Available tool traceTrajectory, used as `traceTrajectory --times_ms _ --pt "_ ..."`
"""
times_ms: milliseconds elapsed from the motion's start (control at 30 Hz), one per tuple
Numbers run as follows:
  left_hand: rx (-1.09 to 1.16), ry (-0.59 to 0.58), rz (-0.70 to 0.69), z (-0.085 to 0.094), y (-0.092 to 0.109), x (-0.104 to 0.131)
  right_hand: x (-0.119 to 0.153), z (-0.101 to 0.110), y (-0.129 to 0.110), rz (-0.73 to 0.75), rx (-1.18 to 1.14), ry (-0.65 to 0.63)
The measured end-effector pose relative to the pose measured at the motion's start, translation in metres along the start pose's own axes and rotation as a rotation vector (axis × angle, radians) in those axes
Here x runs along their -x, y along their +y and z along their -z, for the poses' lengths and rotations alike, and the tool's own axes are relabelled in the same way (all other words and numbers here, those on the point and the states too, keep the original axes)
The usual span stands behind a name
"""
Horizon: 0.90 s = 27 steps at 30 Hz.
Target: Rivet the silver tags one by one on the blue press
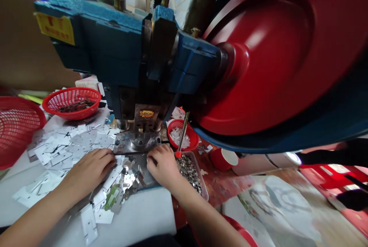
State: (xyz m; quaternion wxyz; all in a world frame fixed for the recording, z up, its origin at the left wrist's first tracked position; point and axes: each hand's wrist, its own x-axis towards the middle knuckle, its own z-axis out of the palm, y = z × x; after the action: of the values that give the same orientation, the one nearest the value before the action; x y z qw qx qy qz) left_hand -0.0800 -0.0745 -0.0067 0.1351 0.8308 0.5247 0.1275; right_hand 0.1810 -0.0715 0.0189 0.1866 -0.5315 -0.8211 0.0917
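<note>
Metal plates (61, 147) scattered, three red baskets (71, 102), two hands (91, 168) resting.

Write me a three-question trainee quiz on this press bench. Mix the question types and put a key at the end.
1. True or false: the left hand rests on the loose metal plates in front of the blue press.
2. Multiple choice: what lies just right of the right hand? A) a clear tray of small metal pieces B) a glass bottle C) a roll of tape
3. Fill in: the round basket behind the plates, left of the press, is coloured ____.

Key: 1 true; 2 A; 3 red.
</note>
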Motion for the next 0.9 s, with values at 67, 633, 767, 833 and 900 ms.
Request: traceTrajectory --times_ms 67,633,767,833,900 --pt "-0.015 -0.012 0.004 0.001 0.0 0.001 -0.023 0.001 -0.002 -0.029 0.009 0.079" --pt "-0.022 0.004 0.122 0.012 0.013 0.005 -0.02 0.002 -0.013 0.079 -0.307 0.163" --pt "0.276 0.164 0.233 0.012 0.028 0.001 -0.007 -0.015 -0.032 -0.098 -0.693 0.026" --pt "0.449 0.205 0.274 0.012 0.039 -0.004 -0.006 -0.024 -0.039 -0.237 -0.956 -0.039" --pt "0.62 0.186 0.31 0.012 0.049 -0.009 -0.008 -0.029 -0.043 -0.401 -1.293 -0.143"
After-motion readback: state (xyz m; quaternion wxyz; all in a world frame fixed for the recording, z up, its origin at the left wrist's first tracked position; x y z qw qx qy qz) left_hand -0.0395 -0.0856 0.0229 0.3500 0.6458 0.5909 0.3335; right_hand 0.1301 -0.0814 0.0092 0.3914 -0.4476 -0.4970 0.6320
